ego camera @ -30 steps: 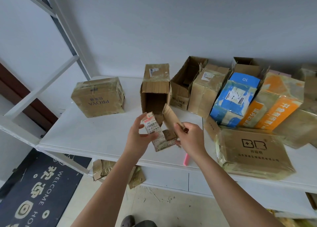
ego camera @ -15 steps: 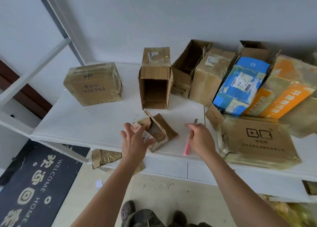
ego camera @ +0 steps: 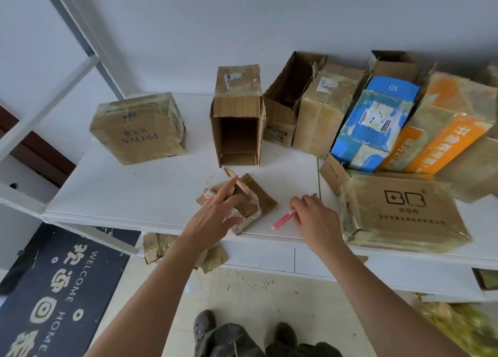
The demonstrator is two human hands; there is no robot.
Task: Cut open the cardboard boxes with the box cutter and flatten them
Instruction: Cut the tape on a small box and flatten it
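Left hand spread flat on small cut box, right hand seemingly pinching pink box cutter

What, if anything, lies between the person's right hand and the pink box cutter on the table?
Nothing visible. The right hand is already on the pink box cutter, which lies on the bare white table beside the small cut-open box.

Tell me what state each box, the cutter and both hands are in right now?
Small cut-open cardboard box: partly collapsed, not flat, on the white table.
Left hand: open, fingers spread over that box.
Right hand: on the pink box cutter, which lies on the table.
Tall brown box: open-ended, empty.
PROVA box: taped shut.
BR box: closed, lying flat.
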